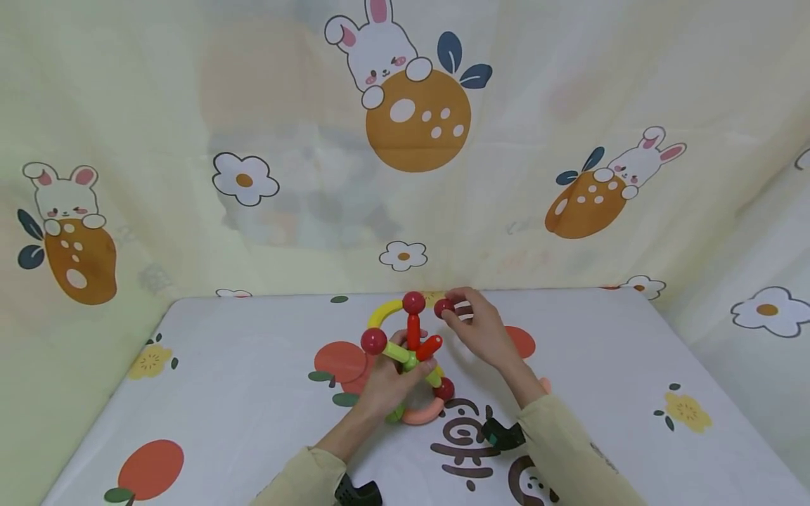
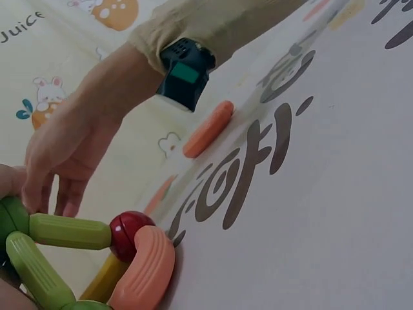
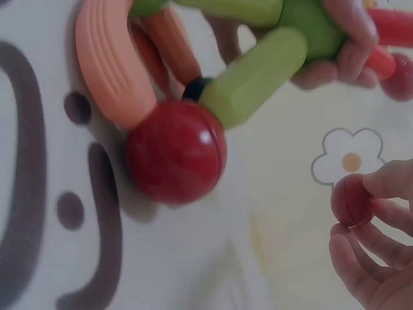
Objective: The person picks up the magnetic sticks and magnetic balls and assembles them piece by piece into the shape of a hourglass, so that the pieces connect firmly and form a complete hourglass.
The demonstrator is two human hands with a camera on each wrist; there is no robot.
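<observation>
My left hand [image 1: 389,383] grips a toy built of plastic rods and balls, its fingers around the green ball [image 1: 410,361] at the middle. Straight yellow-green rods [image 3: 258,77] and red rods [image 1: 429,348] stick out from that ball. A red ball [image 1: 414,303] tops the upright red rod, and a curved yellow rod [image 1: 382,311] runs from it to another red ball [image 1: 373,341]. Low on the toy, a red ball [image 3: 176,152] joins a curved salmon rod [image 3: 110,58]. Just right of the toy, my right hand [image 1: 484,330] pinches a loose red ball [image 3: 351,199] between thumb and fingers.
A salmon rod [image 2: 208,129] lies on the table beyond the toy, mostly behind my right wrist in the head view. The white tablecloth [image 1: 240,422] carries printed fruit and lettering. A rabbit-print curtain [image 1: 291,232] hangs behind the table's far edge.
</observation>
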